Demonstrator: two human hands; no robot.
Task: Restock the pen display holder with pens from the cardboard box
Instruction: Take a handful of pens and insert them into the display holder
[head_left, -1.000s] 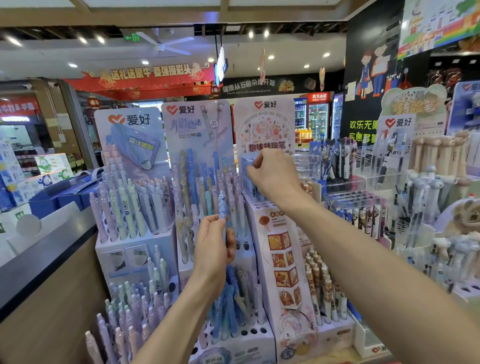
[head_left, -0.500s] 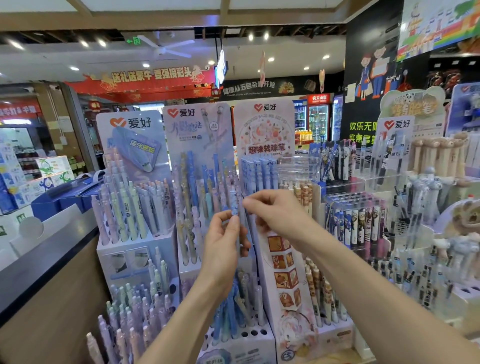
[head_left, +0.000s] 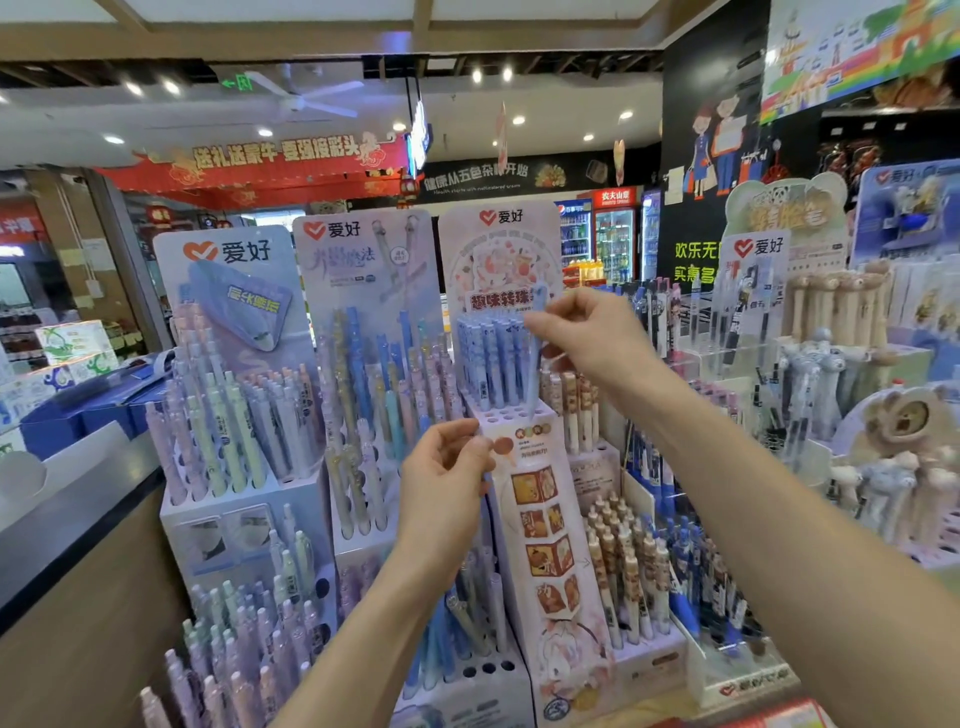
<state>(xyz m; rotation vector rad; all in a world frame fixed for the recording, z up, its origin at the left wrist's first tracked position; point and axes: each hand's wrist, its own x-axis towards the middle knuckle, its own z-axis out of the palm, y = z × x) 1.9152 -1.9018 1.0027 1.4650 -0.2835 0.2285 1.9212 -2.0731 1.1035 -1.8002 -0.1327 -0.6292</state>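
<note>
The right grip (head_left: 587, 332) pinches one pale blue pen (head_left: 533, 374) upright. Its tip is just above the open holes on the top tier of the pink pen display holder (head_left: 545, 525), beside a row of blue pens (head_left: 488, 358). The left grip (head_left: 447, 473) is curled below, and I cannot tell if it holds anything. Two other stands (head_left: 363, 415) are on the left.

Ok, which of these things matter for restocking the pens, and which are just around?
Job: right hand, light blue pen it pinches, pink display holder, left hand.
Just around: lilac pen display, bear-topped pens, drinks fridges.
</note>
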